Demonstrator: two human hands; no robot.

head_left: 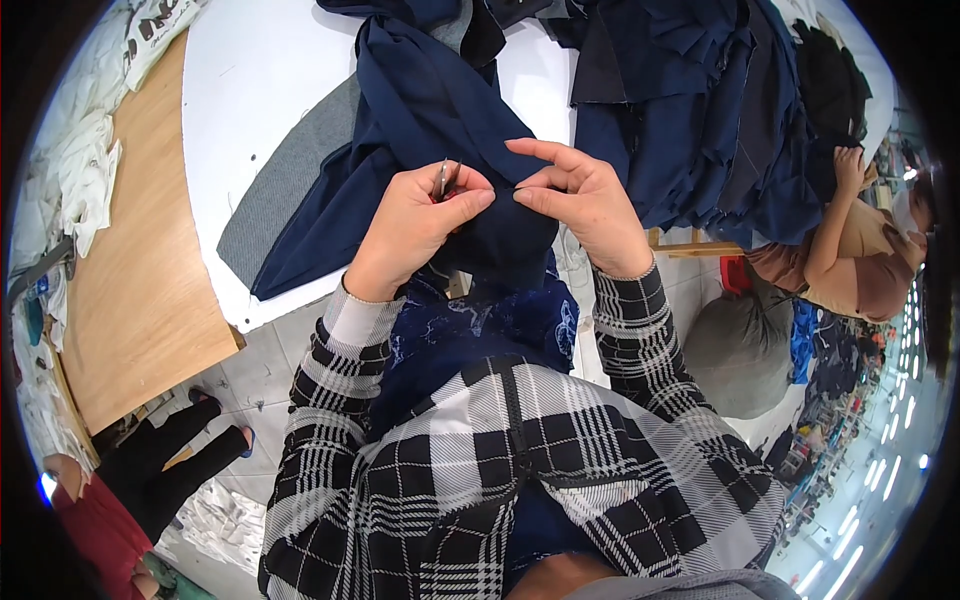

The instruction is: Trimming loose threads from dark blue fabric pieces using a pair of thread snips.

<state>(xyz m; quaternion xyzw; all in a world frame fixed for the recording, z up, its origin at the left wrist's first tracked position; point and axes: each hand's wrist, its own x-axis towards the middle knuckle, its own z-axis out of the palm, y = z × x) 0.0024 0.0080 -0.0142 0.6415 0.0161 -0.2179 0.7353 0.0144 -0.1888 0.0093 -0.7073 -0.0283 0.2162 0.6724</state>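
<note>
My left hand is closed around a small metal thread snipper, its tip pointing up. My right hand pinches a fold of the dark navy garment right beside the snipper, thumb and forefinger together, the other fingers spread. The two hands nearly touch over the cloth. The garment drapes from the white table down over my lap. My sleeves are black and white plaid.
A pile of navy and dark cloth pieces fills the table's far right. A grey cloth piece lies at left. A wooden bench top stands at left. One person sits at right, another at lower left.
</note>
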